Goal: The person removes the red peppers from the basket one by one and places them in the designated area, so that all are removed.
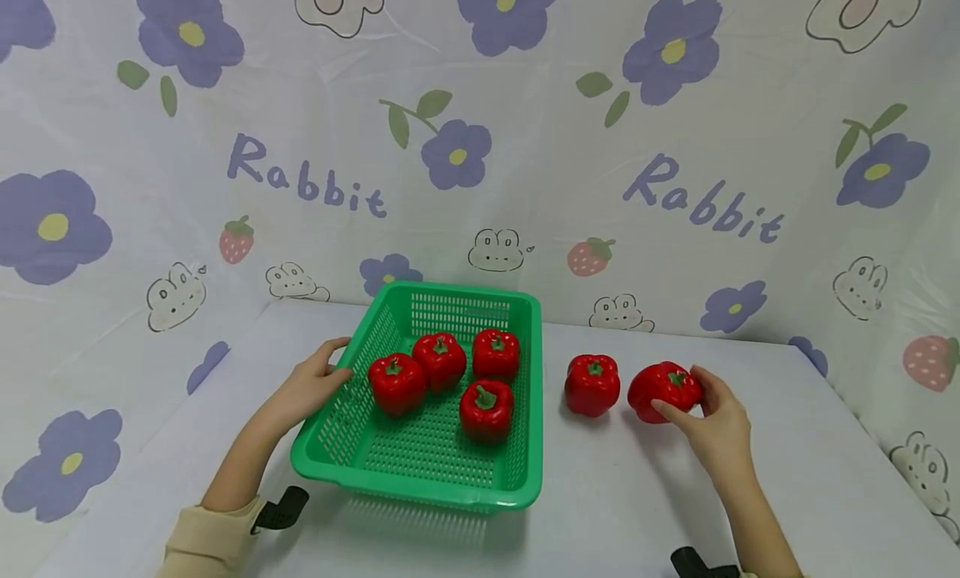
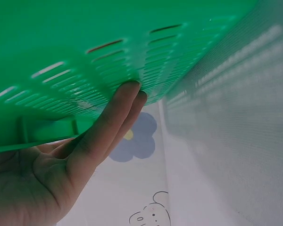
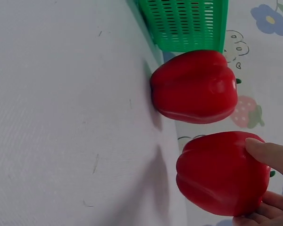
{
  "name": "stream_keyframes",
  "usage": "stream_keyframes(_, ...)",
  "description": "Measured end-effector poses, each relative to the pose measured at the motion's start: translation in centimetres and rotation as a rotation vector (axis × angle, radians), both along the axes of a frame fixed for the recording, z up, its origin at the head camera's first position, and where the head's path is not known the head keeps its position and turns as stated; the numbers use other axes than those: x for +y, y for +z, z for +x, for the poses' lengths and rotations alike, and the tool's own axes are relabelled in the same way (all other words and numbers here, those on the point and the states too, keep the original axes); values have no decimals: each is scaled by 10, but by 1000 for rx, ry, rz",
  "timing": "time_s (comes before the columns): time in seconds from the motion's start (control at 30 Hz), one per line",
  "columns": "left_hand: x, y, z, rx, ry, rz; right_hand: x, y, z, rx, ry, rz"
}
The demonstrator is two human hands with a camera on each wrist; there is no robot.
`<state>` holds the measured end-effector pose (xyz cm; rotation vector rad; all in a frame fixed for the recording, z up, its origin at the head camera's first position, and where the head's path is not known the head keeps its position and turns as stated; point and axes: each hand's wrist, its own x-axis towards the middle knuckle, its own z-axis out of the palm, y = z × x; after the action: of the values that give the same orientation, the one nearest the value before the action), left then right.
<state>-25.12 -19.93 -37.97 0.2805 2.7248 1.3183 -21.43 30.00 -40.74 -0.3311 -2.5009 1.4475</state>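
My right hand (image 1: pixel 717 424) grips a red bell pepper (image 3: pixel 224 172), thumb on one side and fingers on the other. This pepper is tilted, with its shadow on the white table falling apart from it. Just left of it a second bell pepper (image 1: pixel 592 385) stands upright on the table. A green plastic basket (image 1: pixel 528 469) with slotted walls holds several red bell peppers (image 1: pixel 487 411), stems mostly up. At the basket's left side is my left hand (image 1: pixel 309 386), its thumb by the rim. In the left wrist view, straight fingers (image 2: pixel 108 122) rest against the outer wall.
The white table (image 1: pixel 600 511) extends in front of the basket and to both sides. Behind it hangs a pale cloth (image 1: pixel 540 186) printed with flowers, rabbits and strawberries. Dark wrist straps (image 1: pixel 281 509) show at both wrists.
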Motion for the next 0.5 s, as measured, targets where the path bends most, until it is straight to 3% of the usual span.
stream_keyframes(0.5,0,-3,-2,-2,3,7,2,-16,-4,-42,0,14)
